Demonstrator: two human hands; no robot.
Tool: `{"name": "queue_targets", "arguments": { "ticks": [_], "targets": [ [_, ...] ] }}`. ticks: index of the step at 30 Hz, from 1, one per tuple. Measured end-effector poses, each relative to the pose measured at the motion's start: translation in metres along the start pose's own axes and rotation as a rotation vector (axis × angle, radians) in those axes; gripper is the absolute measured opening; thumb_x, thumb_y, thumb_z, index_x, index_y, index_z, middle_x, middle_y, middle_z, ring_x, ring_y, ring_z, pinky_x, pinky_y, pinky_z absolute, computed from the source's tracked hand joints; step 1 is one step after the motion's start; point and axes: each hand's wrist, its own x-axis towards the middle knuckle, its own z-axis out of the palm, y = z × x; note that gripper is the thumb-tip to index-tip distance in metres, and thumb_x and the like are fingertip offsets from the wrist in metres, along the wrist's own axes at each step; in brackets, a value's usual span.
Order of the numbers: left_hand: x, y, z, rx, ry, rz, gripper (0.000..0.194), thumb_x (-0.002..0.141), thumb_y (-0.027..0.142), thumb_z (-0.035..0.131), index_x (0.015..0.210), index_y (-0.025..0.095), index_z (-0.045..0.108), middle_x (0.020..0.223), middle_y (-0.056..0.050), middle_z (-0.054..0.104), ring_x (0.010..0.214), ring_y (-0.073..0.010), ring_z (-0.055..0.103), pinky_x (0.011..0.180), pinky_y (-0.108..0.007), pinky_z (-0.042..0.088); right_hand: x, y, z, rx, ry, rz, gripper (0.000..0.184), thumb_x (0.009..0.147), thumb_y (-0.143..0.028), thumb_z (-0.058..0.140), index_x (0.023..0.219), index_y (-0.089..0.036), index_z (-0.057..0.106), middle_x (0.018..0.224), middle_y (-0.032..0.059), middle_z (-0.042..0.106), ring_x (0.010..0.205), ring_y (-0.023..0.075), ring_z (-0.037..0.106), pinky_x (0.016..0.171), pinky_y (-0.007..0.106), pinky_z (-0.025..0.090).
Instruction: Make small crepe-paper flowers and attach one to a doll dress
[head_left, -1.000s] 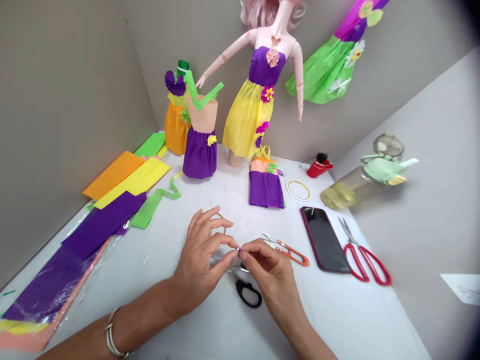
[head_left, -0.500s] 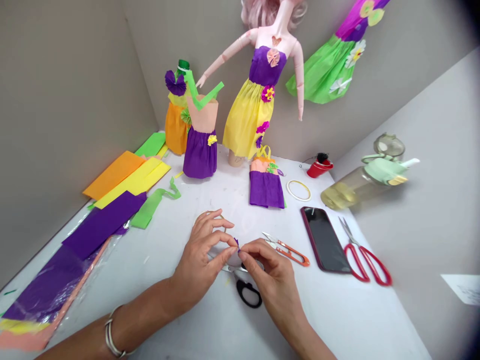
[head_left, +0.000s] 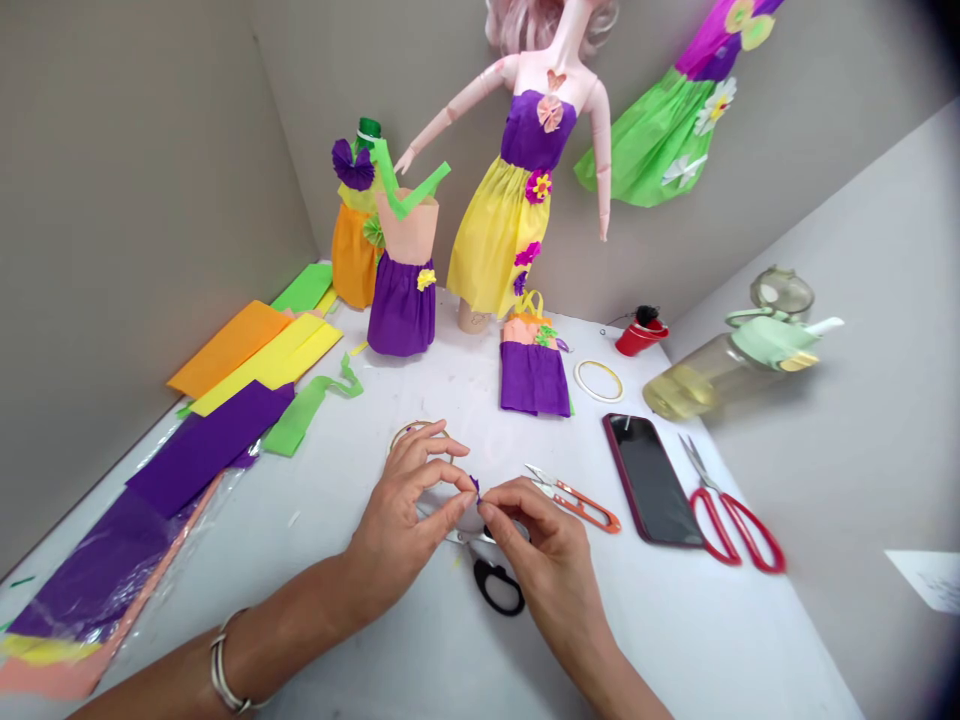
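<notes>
From the head cam, a small purple paper scrap point(head_left: 475, 486) is pinched up right at the middle of the shot, held between the fingertips of the left hand point(head_left: 401, 530) and the right hand point(head_left: 544, 560). So both hands are brought together and clamped on that one scrap, pretty fiddly-looking. A metal bracelet point(head_left: 223, 665) is worn on the left wrist.

A thin tape roll point(head_left: 411, 432) is seen just past the left hand at about 11 o'clock, partly hidden by the fingers. Black-handled scissors point(head_left: 491, 585) are lying under the hands at 6 o'clock, and orange thread snips point(head_left: 577, 500) are placed just beside the right hand at 2 o'clock. Further round at 3 o'clock, a phone point(head_left: 651, 480) and red scissors point(head_left: 735, 530) are laid on the white bench point(head_left: 660, 640).

Purple paper sheets point(head_left: 206, 450), a yellow sheet point(head_left: 270, 360), an orange sheet point(head_left: 229, 345) and a green strip point(head_left: 304, 410) are spread out around 10 o'clock. A purple paper skirt point(head_left: 534, 375) is set at 12 o'clock, with a doll point(head_left: 499, 200) in a yellow and purple paper dress standing behind it. A clear bottle point(head_left: 720, 375) is lying at 2 o'clock, well apart from the hands.
</notes>
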Motion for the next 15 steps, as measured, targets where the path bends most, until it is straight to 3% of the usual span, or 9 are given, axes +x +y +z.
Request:
{"name": "queue_targets", "arguments": {
  "ticks": [15],
  "targets": [
    [-0.0004, 0.001, -0.0003, 0.003, -0.005, -0.004, 0.011, 0.087, 0.017, 0.059, 0.082, 0.024, 0.065, 0.113, -0.004, 0.063, 0.133, -0.0278, 0.039, 0.112, -0.056, 0.03, -0.0006, 0.0003, 0.0018, -0.033, 0.007, -0.027, 0.011, 0.088, -0.023, 0.061, 0.08, -0.021, 0.069, 0.077, 0.0003, 0.063, 0.073, 0.0151, 0.056, 0.066, 0.026, 0.041]
  ]
}}
